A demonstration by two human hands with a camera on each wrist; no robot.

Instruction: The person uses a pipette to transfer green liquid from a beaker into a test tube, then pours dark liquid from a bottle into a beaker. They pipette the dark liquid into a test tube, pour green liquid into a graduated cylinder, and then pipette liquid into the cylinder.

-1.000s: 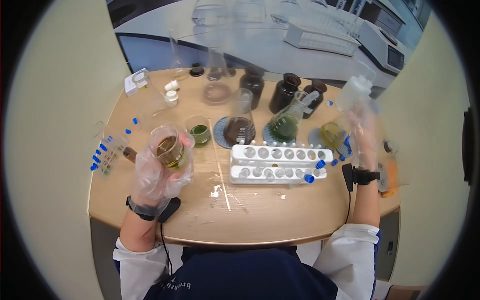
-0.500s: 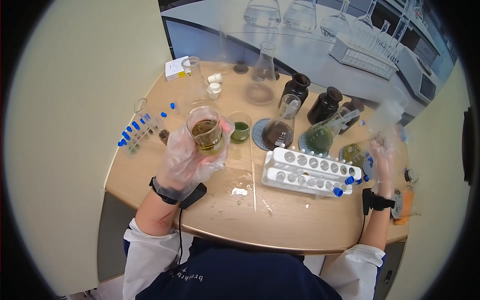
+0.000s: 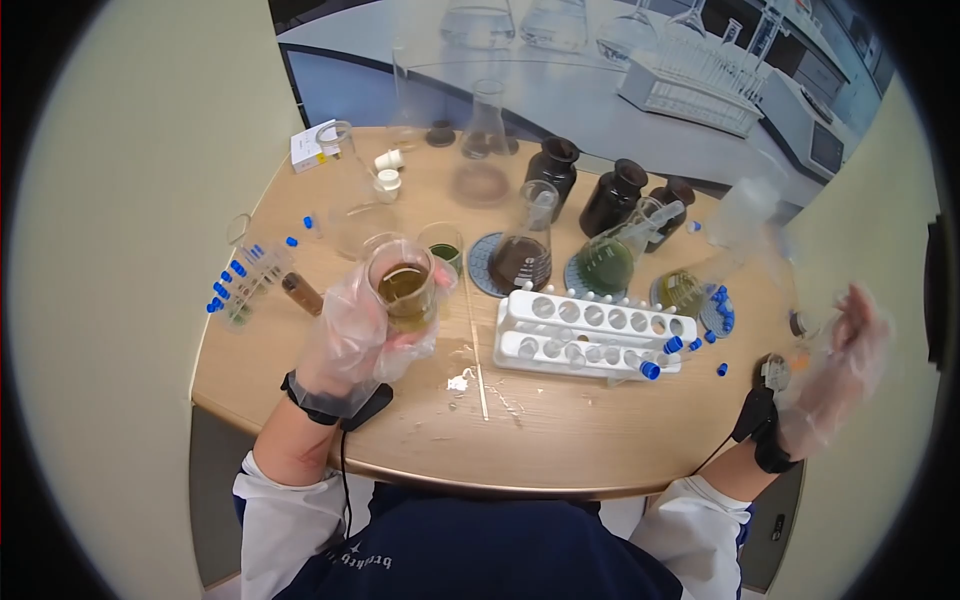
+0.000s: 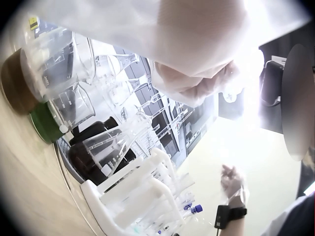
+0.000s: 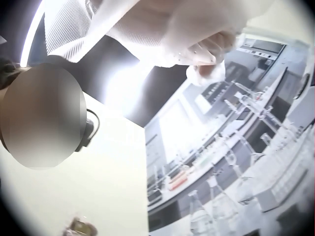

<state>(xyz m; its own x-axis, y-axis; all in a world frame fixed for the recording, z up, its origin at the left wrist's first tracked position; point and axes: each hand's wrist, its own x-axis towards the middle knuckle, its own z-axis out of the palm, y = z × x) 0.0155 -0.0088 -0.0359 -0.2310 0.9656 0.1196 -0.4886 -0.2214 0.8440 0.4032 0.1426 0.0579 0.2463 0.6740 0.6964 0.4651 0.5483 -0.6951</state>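
In a clear plastic glove, the left hand [image 3: 355, 330] grips a glass beaker [image 3: 402, 285] of yellow-brown liquid, raised over the table's left half. The same beaker [image 5: 83, 228] shows small in the right wrist view. Past the fingertips stands a smaller beaker of green liquid [image 3: 445, 252]. The gloved right hand [image 3: 838, 372] hovers beyond the table's right side, fingers loosely bent around nothing; it also appears in the left wrist view, a raised hand [image 4: 233, 186]. A dark round lid-like item [image 3: 771, 371] lies beside it. The white squeeze bottle [image 3: 742, 212] stands at the back right.
A white test-tube rack [image 3: 590, 350] occupies the centre right, with flasks of brown [image 3: 520, 263], green [image 3: 606, 265] and yellow [image 3: 684, 290] liquid behind. Dark bottles [image 3: 612, 200] stand farther back. Blue-capped tubes [image 3: 245, 280] are at the left; liquid spots [image 3: 460, 381] lie near the front.
The right hand has moved from below the squeeze bottle toward the front right, away from the bottle. The left hand still grips its beaker. The head view has swung to and fro.
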